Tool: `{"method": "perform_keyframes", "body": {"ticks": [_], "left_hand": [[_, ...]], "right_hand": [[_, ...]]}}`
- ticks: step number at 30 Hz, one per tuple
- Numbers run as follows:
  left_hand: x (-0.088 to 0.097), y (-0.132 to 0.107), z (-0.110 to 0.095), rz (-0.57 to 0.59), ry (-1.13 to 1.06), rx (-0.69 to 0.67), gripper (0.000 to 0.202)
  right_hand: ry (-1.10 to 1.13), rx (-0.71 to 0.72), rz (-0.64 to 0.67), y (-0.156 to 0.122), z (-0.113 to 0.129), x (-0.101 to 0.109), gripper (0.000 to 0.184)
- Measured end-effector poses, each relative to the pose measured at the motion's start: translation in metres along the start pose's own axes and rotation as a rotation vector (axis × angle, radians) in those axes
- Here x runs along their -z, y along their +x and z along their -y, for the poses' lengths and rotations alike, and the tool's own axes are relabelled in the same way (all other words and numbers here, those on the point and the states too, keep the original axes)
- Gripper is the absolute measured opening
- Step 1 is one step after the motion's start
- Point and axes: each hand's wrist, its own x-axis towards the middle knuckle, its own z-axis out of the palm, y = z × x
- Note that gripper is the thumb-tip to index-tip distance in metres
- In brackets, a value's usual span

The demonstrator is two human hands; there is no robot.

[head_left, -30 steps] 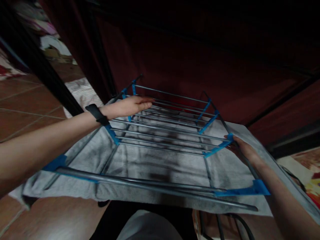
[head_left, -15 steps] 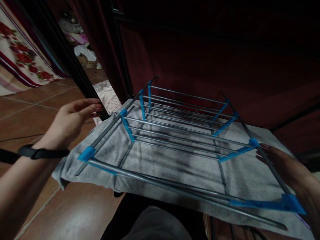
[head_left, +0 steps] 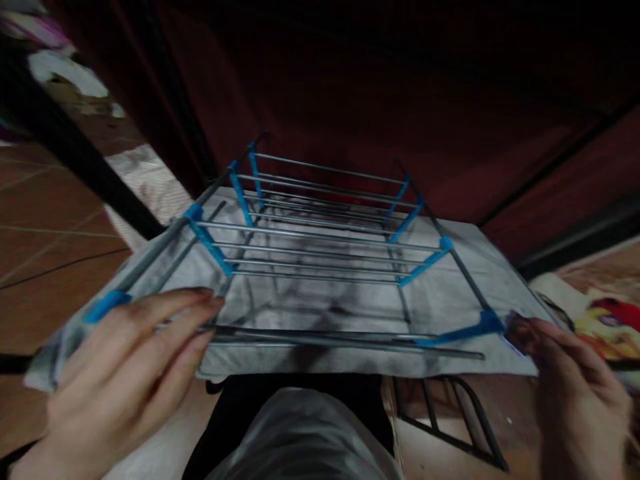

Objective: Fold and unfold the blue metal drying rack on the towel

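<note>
A rack of grey metal tubes [head_left: 320,233] with blue plastic connectors [head_left: 213,247] lies on a grey cloth [head_left: 350,303]. My left hand [head_left: 135,360] is over the rack's near left corner, fingers stretched to the right above the front tube. It hides part of that tube and the blue corner connector; contact is unclear. Just beyond the near right corner connector [head_left: 487,325], my right hand [head_left: 575,367] has its fingers closed at a small shiny purple-edged piece [head_left: 515,337], perhaps plastic. Dimness and blur obscure its kind.
A dark red curtain-like panel [head_left: 325,100] stands behind the cloth-covered surface. A dark post [head_left: 85,140] rises at left. Below, at right, is a black metal frame [head_left: 445,427]. Colourful fabric [head_left: 610,327] lies at far right.
My left hand has come from beyond the rack's left side to its near left corner. My right hand has moved to the near right corner, closing at the purple-edged piece. The view has shifted right.
</note>
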Motion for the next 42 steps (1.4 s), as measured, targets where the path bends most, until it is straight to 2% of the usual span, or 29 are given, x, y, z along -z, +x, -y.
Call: {"method": "perform_keyframes", "body": {"ticks": [2,4,7,11,14,16,19,27,33,42], "left_hand": [[-0.027,0.0,-0.02,0.101,-0.018,-0.249,0.058],[-0.055,0.0,-0.038,0.183,-0.033,-0.398,0.053],[-0.086,-0.002,-0.055,0.287,-0.06,-0.464,0.048],[-0.107,-0.003,-0.062,0.377,-0.026,-0.471,0.05],[-0.113,0.002,-0.065,0.453,-0.022,-0.43,0.065],[-0.115,0.008,-0.067,0.502,-0.022,-0.395,0.072],[-0.119,0.017,-0.068,0.521,-0.003,-0.364,0.072],[-0.125,0.035,-0.063,0.5,0.009,-0.331,0.063],[-0.125,0.029,-0.064,0.497,0.006,-0.336,0.067],[-0.126,0.026,-0.064,0.547,0.049,-0.338,0.072]], "right_hand": [[0.04,-0.015,0.032,0.0,-0.013,-0.002,0.028],[0.044,-0.01,0.033,0.002,-0.026,0.0,0.03],[0.013,-0.029,0.038,-0.002,-0.045,0.008,0.032],[0.036,-0.154,0.076,-0.018,-0.074,0.012,0.034],[0.069,-0.238,0.102,-0.029,-0.092,0.004,0.036],[0.065,-0.23,0.114,-0.033,-0.1,-0.004,0.038],[0.044,-0.187,0.114,-0.034,-0.104,-0.013,0.043],[0.052,-0.084,0.175,-0.034,-0.093,-0.025,0.056],[-0.004,-0.048,0.174,-0.036,-0.094,-0.03,0.064],[-0.023,-0.041,0.191,-0.035,-0.09,-0.03,0.062]]}}
